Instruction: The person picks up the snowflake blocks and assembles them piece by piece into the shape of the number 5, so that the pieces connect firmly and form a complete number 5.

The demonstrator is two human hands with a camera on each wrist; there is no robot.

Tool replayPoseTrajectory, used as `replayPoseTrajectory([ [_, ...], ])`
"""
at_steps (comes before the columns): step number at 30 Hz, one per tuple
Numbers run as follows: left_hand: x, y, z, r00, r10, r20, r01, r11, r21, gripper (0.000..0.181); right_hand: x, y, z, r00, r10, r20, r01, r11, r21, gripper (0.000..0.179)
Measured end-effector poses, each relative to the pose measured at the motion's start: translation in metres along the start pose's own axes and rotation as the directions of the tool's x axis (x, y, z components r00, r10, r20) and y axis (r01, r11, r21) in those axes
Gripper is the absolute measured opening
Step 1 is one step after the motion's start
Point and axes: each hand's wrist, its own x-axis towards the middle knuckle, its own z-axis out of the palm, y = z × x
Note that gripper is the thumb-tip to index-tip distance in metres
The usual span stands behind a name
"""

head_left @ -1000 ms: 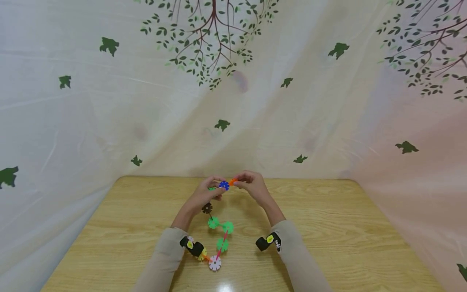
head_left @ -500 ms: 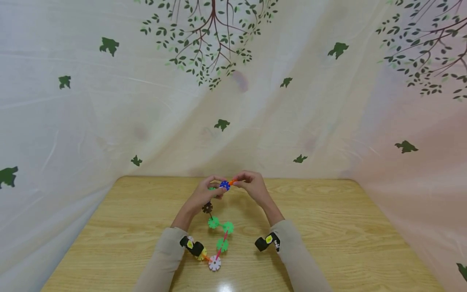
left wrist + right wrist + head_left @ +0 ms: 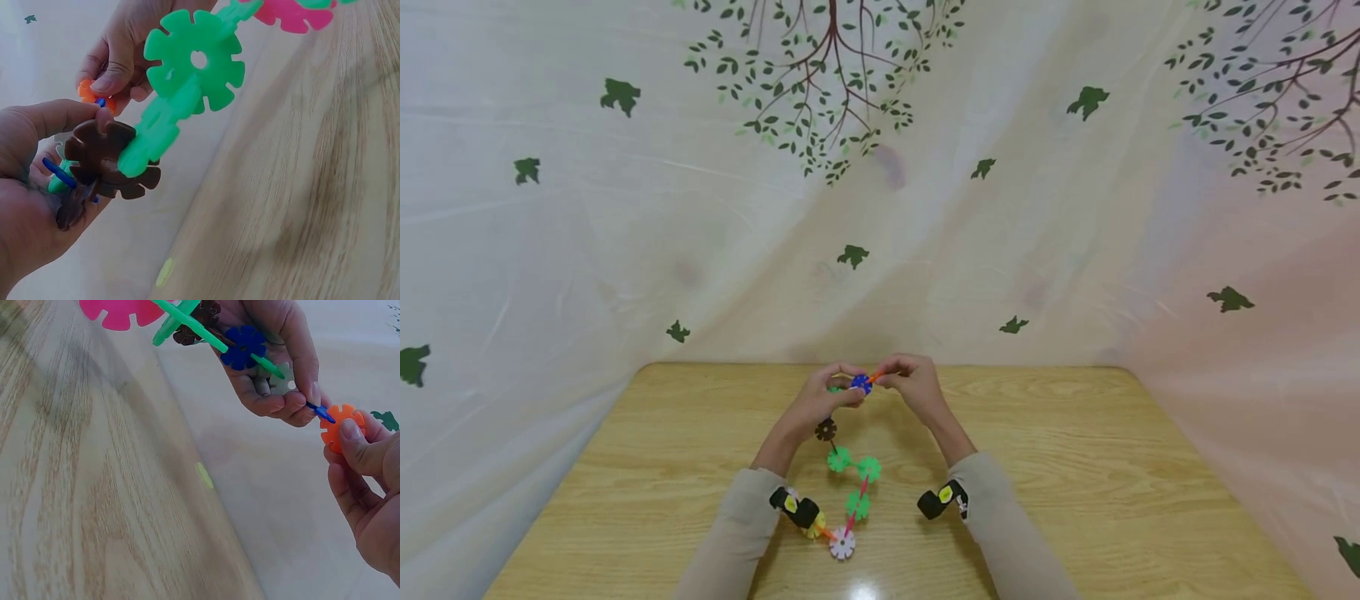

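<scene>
My left hand (image 3: 820, 398) pinches a blue notched snowflake disc (image 3: 861, 384) between thumb and fingers. In my right hand (image 3: 917, 390) is an orange notched disc (image 3: 340, 425), held between thumb and fingers, its edge meeting the blue disc. The right wrist view shows a whitish disc (image 3: 286, 380) and another blue disc (image 3: 244, 347) in the left palm. From that hand a linked chain of discs trails toward the body: brown (image 3: 103, 150), green (image 3: 215, 62), then pink, white (image 3: 842, 544) and yellow. The left wrist camera partly hides the yellow disc (image 3: 814, 527).
The wooden table (image 3: 1075, 467) lies under both arms. A pale cloth backdrop (image 3: 737, 208) with printed branches and green leaf shapes hangs behind its far edge. A small yellow mark (image 3: 204, 475) is near the table's edge.
The right hand has shifted slightly left, and the orange disc has turned to appear more edge-on against the blue one. The left hand and the chain stay nearly still; the view shifts slightly.
</scene>
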Motion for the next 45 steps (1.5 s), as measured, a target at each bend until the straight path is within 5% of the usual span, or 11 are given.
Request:
replayPoseTrajectory([
  [16,0.000,0.000,-0.009,0.999,-0.015,0.038,0.014,1.000,0.011,0.030,0.003,-0.004,-0.012,0.981,0.069,0.179,-0.062,0.997,-0.047,0.014],
  [29,-0.005,0.001,-0.026,0.996,-0.073,-0.057,0.075,0.997,0.034,0.032,0.005,0.000,-0.008,0.964,0.133,0.231,-0.121,0.991,-0.064,0.027],
  [38,-0.009,0.004,-0.041,0.992,-0.083,-0.098,0.090,0.993,0.071,0.038,0.014,0.024,0.008,0.913,0.160,0.375,-0.103,0.981,-0.166,0.037],
  [45,-0.007,0.004,-0.044,0.985,-0.112,-0.132,0.118,0.992,0.040,0.039,0.027,0.035,0.025,0.892,0.241,0.383,-0.106,0.934,-0.340,0.045],
])
